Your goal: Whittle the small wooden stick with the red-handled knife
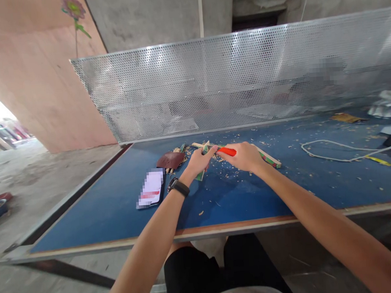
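My right hand (245,157) is closed around an orange-handled tool (227,151); it looks like a cutter knife, but its blade is hard to make out. My left hand (198,161), with a dark watch on the wrist, is closed on a small pale wooden stick (206,144) whose tip shows above the fingers. Both hands almost meet over the blue tabletop (237,201). Under and behind them lies a pale wooden strip with a green and red patterned side (271,158), partly hidden by my right hand. Wood shavings are scattered around.
Left of my hands lie a phone (152,188) and a brown sheet (170,159) over some thin sticks. A perforated metal screen (186,90) stands along the table's back. To the right are a white cord (334,160), a yellow item (379,160) and a brown scrap (348,117).
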`<action>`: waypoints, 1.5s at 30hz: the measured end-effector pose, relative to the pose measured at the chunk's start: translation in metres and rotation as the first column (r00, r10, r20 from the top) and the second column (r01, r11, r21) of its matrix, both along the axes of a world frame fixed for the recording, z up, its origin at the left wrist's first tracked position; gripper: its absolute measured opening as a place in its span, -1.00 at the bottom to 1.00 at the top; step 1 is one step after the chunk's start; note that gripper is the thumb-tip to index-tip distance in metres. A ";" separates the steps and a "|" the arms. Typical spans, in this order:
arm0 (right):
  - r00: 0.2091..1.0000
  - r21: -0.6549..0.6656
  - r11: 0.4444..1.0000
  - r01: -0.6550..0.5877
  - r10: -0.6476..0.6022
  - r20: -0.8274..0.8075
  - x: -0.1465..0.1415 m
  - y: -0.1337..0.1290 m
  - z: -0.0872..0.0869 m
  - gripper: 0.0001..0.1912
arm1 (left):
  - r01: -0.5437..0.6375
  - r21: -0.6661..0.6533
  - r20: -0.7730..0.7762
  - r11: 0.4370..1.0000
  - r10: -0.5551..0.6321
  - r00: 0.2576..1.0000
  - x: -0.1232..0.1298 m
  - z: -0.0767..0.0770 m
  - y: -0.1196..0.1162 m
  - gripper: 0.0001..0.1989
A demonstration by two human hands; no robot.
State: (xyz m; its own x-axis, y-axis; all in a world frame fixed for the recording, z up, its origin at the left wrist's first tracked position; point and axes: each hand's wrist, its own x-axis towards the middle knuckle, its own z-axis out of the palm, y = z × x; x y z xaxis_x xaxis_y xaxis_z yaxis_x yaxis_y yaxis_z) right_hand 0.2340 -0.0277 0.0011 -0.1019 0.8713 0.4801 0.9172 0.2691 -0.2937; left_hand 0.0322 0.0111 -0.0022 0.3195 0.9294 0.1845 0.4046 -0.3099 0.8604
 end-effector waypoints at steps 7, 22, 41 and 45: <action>1.000 -0.038 0.999 -0.025 0.026 0.016 0.006 0.000 0.002 -0.46 | 0.077 0.011 -0.016 0.997 -0.077 0.997 -0.003 -0.001 0.003 -0.55; 1.000 -0.033 0.999 0.013 -0.014 -0.013 -0.001 0.002 -0.003 -0.44 | 0.006 0.019 -0.113 1.000 -0.003 0.994 -0.005 -0.005 0.005 -0.42; 0.985 -0.130 0.982 -0.135 0.118 -0.126 0.009 0.003 0.002 -0.38 | 0.160 -0.055 0.088 0.986 -0.154 0.984 0.000 -0.012 0.012 -0.56; 0.985 -0.129 0.983 -0.134 0.118 -0.125 0.010 0.001 0.003 -0.37 | 0.152 -0.039 0.073 0.988 -0.149 0.986 -0.001 -0.006 0.007 -0.54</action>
